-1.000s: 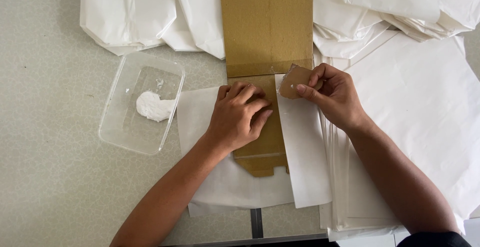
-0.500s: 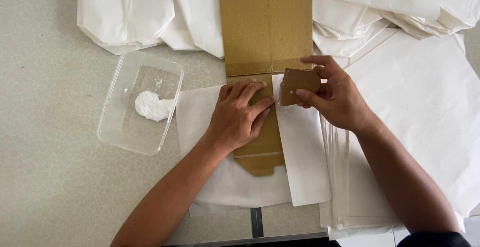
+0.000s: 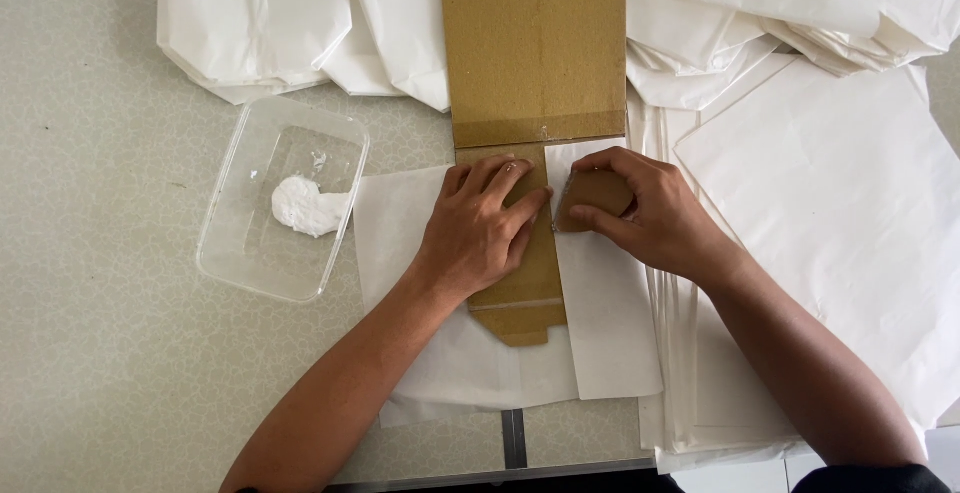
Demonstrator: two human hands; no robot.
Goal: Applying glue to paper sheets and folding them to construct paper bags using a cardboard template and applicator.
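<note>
My left hand (image 3: 482,233) lies flat, fingers together, on a narrow brown cardboard strip (image 3: 522,305) that sits on a folded white paper sheet (image 3: 610,338). My right hand (image 3: 645,215) grips a small brown cardboard piece (image 3: 592,196) and presses its edge against the folded paper flap just right of the strip. A larger brown cardboard board (image 3: 535,48) lies directly above the strip, touching it.
A clear plastic tray (image 3: 240,253) with a blob of white paste (image 3: 305,205) stands to the left. White paper bags (image 3: 260,23) are piled along the top. A stack of white sheets (image 3: 850,213) fills the right side. The table edge runs along the bottom.
My right hand has brought the small cardboard piece down and left onto the paper flap beside the strip. My left hand has stayed on the strip.
</note>
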